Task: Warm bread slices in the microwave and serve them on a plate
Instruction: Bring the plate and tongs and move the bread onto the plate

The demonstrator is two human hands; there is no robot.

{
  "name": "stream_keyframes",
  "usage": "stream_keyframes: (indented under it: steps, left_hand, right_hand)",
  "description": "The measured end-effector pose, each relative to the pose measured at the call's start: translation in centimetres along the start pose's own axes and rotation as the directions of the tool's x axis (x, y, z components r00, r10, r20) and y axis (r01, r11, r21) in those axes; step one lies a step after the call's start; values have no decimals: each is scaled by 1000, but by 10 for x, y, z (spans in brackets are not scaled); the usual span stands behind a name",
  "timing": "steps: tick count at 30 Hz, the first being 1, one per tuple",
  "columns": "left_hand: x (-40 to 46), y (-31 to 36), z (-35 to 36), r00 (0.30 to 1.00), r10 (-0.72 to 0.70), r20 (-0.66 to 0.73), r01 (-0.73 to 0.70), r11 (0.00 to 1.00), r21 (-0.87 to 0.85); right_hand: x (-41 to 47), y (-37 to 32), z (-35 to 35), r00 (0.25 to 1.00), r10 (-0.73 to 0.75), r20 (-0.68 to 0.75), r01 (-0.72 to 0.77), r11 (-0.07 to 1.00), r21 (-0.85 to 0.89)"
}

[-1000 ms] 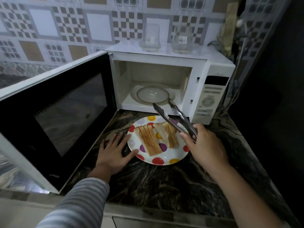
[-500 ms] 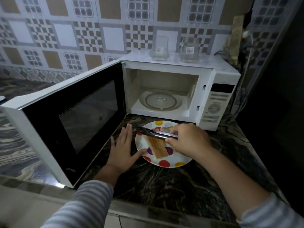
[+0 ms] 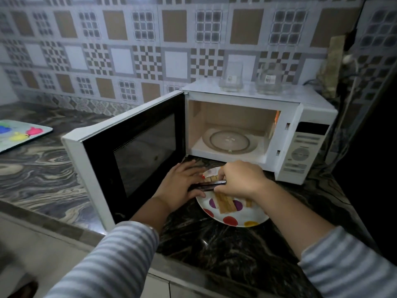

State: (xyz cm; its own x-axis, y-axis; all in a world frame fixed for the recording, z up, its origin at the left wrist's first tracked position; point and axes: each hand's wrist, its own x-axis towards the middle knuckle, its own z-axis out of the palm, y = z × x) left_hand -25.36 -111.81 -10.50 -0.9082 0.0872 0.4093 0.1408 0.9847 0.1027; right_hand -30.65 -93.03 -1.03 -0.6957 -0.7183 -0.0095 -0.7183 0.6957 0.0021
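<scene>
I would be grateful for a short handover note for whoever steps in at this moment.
Left hand: flat, fingers straight, on the counter at the plate's left edge.
Right hand: grips the tongs, held level over the plate, tips pointing left.
Bread: slices lie on the spotted plate, in front of the microwave.
Microwave: door wide open, turntable bare.
Done, by the look of it: bread is on the plate. Whether it was warmed cannot be told.
Left: probably set the tongs down, shut the door, serve.
</scene>
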Motion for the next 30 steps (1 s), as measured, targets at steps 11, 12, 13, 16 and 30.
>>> stream_keyframes:
  steps: [11,12,13,16,30]
  left_hand:
    - [-3,8,12,969,-241,56,240,971,18]
    - [-8,13,18,948,-315,36,315,949,-3]
    - [-13,17,26,915,-403,17,403,915,-28]
    - [-21,32,46,763,-643,62,646,754,-119]
    - [-29,52,77,707,-632,317,661,750,22]
  right_hand:
    - [-8,3,30,988,138,68,-148,974,172]
    - [-10,2,37,984,174,44,-180,962,206]
    - [-12,-1,45,976,217,21,-215,944,249]
    - [-20,-14,71,954,301,4,-282,889,362]
    - [-25,-22,136,930,360,-75,-339,919,204]
